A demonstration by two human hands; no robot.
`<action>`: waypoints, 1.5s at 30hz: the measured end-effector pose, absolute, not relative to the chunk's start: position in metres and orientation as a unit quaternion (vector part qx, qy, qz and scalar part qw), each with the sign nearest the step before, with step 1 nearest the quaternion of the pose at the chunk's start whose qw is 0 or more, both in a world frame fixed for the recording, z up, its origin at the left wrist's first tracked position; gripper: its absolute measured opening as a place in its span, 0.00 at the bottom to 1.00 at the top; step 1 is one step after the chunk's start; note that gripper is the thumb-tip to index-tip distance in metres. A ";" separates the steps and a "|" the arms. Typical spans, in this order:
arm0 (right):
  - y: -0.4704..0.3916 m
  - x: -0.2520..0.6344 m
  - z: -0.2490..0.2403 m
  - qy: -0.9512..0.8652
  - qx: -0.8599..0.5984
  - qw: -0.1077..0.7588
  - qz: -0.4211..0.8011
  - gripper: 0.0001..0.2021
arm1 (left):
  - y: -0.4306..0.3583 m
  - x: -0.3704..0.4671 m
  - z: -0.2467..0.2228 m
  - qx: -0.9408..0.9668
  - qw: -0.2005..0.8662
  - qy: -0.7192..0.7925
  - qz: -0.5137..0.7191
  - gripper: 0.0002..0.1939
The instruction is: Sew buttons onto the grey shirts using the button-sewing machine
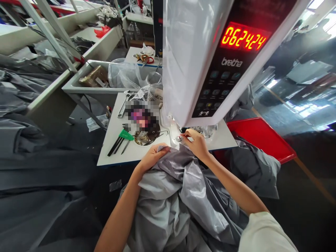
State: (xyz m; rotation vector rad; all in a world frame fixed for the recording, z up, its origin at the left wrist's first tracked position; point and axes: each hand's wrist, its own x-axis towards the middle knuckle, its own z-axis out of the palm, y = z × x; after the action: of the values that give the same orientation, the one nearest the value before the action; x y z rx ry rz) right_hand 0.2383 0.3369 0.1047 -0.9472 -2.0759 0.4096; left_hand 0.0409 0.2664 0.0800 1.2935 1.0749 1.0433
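At six o'clock on the desk (pixel 112 160), the left hand (pixel 154 156) is pinching the edge of the grey fabric (pixel 168 196), its grip closed on the cloth, which is hanging down from the desk's near side. Just to its right, the right hand (pixel 195 141) is reaching in beneath the white machine (pixel 191 70), fingertips meeting beside the round metal die (pixel 179 138); whether its grip is holding anything, I cannot tell. Toward nine o'clock, the green hex-key holder (pixel 126 135) is lying flat, and the wrench (pixel 123 106) is resting near ten.
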 end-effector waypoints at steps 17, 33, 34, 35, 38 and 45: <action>0.324 0.239 0.089 -0.842 -0.344 0.400 0.113 0.13 | 0.267 0.040 0.077 0.553 0.553 0.438 0.443 0.18; 0.318 0.250 0.078 -0.893 -0.288 0.343 0.051 0.14 | 0.266 0.040 0.078 0.545 0.560 0.437 0.446 0.18; 0.317 0.251 0.078 -0.899 -0.285 0.328 0.049 0.14 | 0.266 0.040 0.079 0.548 0.558 0.438 0.444 0.18; 0.317 0.252 0.079 -0.905 -0.283 0.315 0.046 0.14 | 0.266 0.041 0.079 0.549 0.556 0.439 0.443 0.19; 0.316 0.252 0.082 -0.915 -0.280 0.290 0.030 0.15 | 0.266 0.041 0.080 0.548 0.555 0.443 0.442 0.20; 0.312 0.257 0.077 -0.923 -0.255 0.286 0.036 0.18 | 0.266 0.043 0.080 0.544 0.547 0.454 0.446 0.18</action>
State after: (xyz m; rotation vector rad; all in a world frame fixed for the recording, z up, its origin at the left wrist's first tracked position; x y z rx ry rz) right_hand 0.2568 0.3119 0.0767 -0.6823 -2.4673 0.0973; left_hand 0.0433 0.2656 0.0797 1.2885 1.0758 1.0562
